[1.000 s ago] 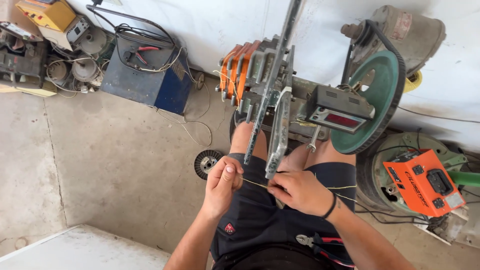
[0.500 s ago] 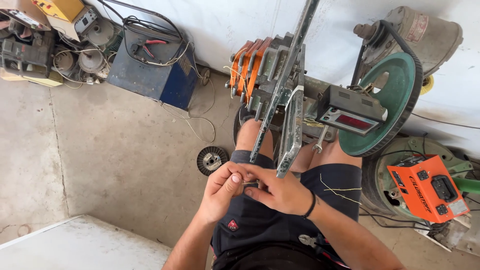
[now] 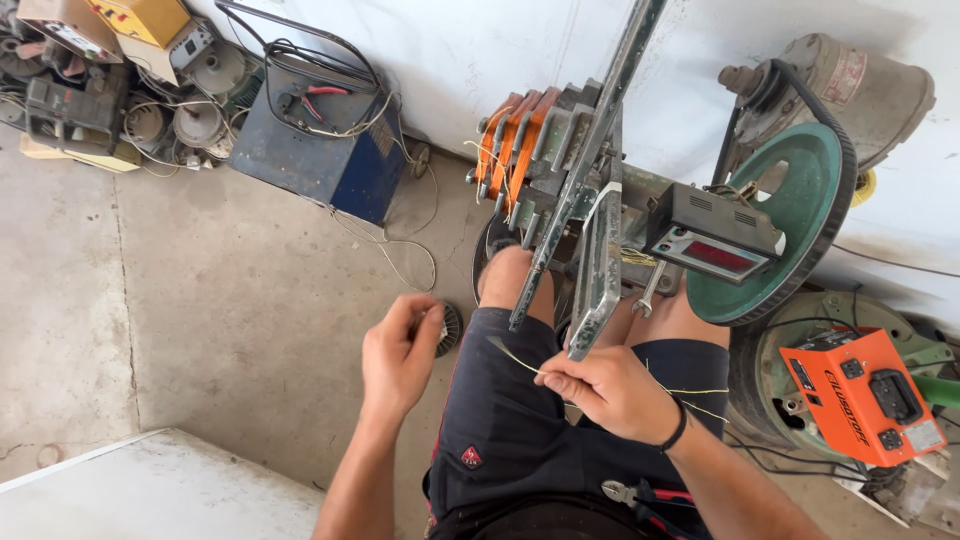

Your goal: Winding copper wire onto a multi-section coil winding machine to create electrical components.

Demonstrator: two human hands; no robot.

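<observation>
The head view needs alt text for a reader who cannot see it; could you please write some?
A seated person's right hand pinches a thin wire over their lap, the left hand raised beside it. Ahead stands a winding machine with orange coils and a green wheel.

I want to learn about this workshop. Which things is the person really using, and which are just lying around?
In use: thin yellowish strand, pinched by right hand; left hand beside it; winding machine.

Lying about: blue box, orange meter, old motors.
</observation>
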